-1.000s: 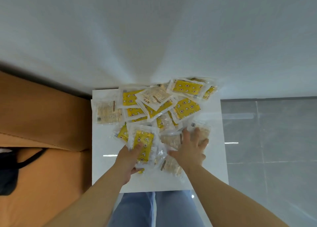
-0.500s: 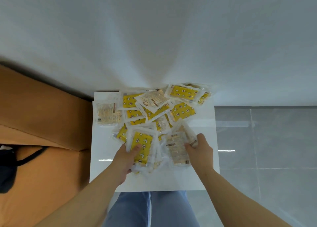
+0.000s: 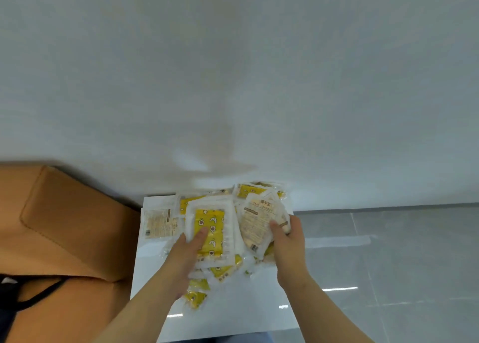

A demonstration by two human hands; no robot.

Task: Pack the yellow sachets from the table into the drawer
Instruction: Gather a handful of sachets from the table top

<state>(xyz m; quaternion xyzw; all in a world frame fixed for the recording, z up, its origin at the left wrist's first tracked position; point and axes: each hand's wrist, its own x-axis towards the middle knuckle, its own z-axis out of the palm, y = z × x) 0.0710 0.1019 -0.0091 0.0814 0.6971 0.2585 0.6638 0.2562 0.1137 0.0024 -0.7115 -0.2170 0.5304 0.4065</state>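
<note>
Gathering yellow sachets (image 3: 225, 270) off worktop (image 3: 233, 314): my left grip (image 3: 186, 254) pinches front stack (image 3: 210, 226), right grip (image 3: 287, 241) clutches pale-backed bundle (image 3: 256, 221). Slick film, overfull handfuls could slide out mid-carry; drawer not in view.

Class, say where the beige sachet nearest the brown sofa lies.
In the head view, the beige sachet lies at the far left corner of the white table, left of the yellow sachet the left hand holds.

left hand (image 3: 187, 249) grips yellow sachets (image 3: 210, 230) | right hand (image 3: 288, 241) grips sachets
</note>
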